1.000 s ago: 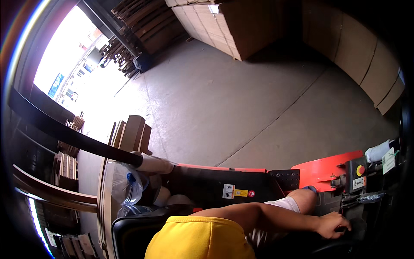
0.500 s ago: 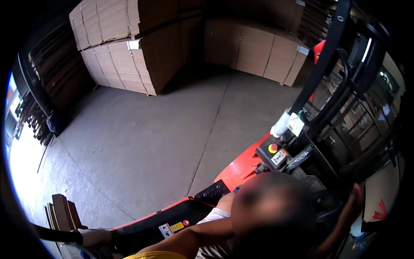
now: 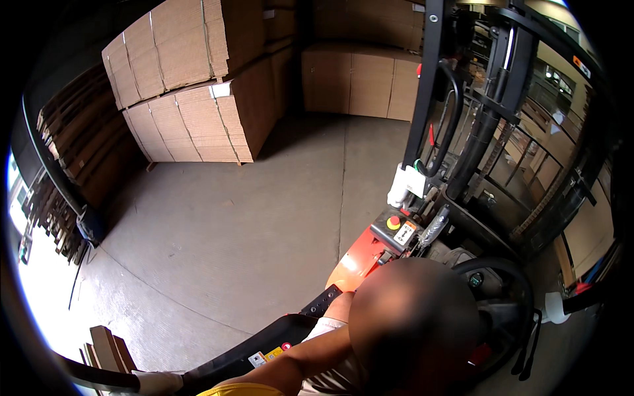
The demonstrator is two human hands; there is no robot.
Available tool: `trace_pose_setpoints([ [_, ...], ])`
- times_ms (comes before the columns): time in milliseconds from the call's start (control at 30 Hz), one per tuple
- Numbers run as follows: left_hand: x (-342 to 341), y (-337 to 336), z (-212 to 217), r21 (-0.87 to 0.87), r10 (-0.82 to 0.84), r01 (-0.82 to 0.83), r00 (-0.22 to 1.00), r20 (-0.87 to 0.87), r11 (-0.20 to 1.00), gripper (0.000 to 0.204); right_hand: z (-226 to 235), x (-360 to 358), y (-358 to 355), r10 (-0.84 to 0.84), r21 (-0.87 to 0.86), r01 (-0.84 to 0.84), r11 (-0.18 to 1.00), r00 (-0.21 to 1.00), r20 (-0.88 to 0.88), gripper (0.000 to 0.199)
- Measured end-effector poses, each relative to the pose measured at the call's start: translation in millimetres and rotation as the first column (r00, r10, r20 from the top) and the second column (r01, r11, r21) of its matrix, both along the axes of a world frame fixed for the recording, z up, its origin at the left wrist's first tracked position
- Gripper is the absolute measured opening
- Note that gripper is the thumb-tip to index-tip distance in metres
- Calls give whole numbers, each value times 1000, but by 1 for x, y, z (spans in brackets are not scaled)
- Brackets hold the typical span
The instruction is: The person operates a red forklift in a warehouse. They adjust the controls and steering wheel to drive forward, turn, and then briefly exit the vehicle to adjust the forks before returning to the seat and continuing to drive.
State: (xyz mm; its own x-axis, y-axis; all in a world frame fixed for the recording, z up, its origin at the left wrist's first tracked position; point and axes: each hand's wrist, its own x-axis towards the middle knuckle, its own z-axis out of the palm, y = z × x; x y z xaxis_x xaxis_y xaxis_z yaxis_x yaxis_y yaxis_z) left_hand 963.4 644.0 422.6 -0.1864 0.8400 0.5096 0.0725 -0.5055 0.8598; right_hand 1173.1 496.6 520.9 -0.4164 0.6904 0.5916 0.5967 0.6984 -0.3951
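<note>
I am seated in a red and black forklift. My left forearm [image 3: 307, 360], with a yellow sleeve at its lower end, reaches forward above my leg. A large blurred patch covers its far end, so my left hand and anything in it are hidden. My right hand does not show. To the right of the patch, part of the black steering wheel [image 3: 526, 284] is visible. Two thin black levers [image 3: 528, 353] hang beside the wheel. In front is a dark control box [image 3: 404, 232] with a red and yellow stop button [image 3: 394, 222].
Strapped stacks of brown board [image 3: 198, 122] stand ahead to the left, with another stack [image 3: 350, 82] farther back. The black mast [image 3: 492, 125] rises at the right. Grey concrete floor [image 3: 238, 218] lies between. Timber pieces [image 3: 109, 350] sit at the lower left, near the bright doorway.
My right hand, raised beside the steering wheel earlier, has gone out of sight. The view has turned right: the mast and control box now appear farther left, and more of the wheel shows.
</note>
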Motion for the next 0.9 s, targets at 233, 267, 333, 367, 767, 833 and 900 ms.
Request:
trace_pose_setpoints([
  [233, 17, 14, 2, -36, -79, 82, 995, 64, 996, 47, 29, 100, 33, -493, 177, 477, 861, 868, 60, 34],
  [267, 22, 15, 9, -28, -77, 78, 996, 35, 997, 47, 30, 113, 40, -579, 203, 562, 802, 815, 30, 34],
  [333, 29, 20, 11, -21, -69, 69, 998, 6, 997, 44, 42, 133, 56, -630, 171, 631, 757, 774, -66, 35],
  [367, 30, 20, 10, -30, -76, 76, 997, 21, 997, 44, 50, 140, 66, -605, 119, 617, 778, 786, -125, 35],
  [767, 35, 27, 27, -91, -126, 129, 991, 42, 987, 42, 111, 144, 237, -318, -157, 276, 948, 815, -484, 37],
  [833, 33, 27, 22, -92, -106, 109, 994, 41, 990, 43, 128, 102, 248, -274, -119, 246, 962, 873, -405, 35],
  [900, 32, 29, 24, -110, -117, 122, 992, 47, 986, 44, 145, 63, 244, -290, -79, 279, 957, 917, -275, 34],
])
